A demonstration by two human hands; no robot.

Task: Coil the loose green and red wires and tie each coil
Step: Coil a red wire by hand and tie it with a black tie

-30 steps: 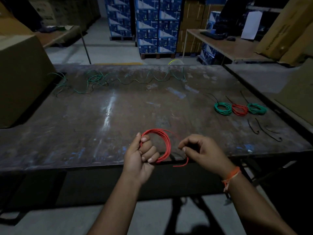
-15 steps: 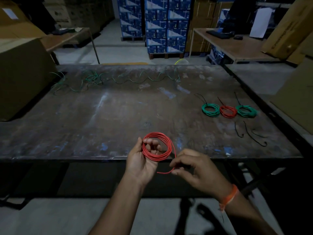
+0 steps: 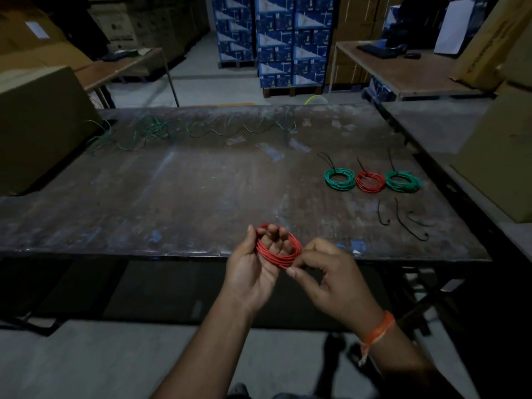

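Warehouse interior, dimly lit: stacked blue cartons [image 3: 273,38] stand far beyond both hands, brown boxes [image 3: 40,128] flank the scene, and a worn dark desk [image 3: 172,197] fills the middle. Left hand [image 3: 253,269], held just over the desk's near edge, has the red coil [image 3: 277,254] looped around its fingers, which curl up through the ring; this grip is closed on the coil. Right hand [image 3: 331,280], immediately right of the left and touching the coil's lower right arc, pinches the strands between thumb and forefinger; whether it holds the wire's free end cannot be told. An orange band [image 3: 377,331] circles the right wrist. Well ahead and to the right of the hands, three finished coils lie in a row on the desk, touching or nearly so: a green coil [image 3: 339,180], a red tied coil [image 3: 370,182] and a second green coil [image 3: 402,182], each with a dark tie projecting away from the person. Nearer, right of the right hand, loose black ties [image 3: 408,223] lie on the desk. Far ahead and left of the left hand, loose green wire [image 3: 201,129] trails in waves along the far edge.
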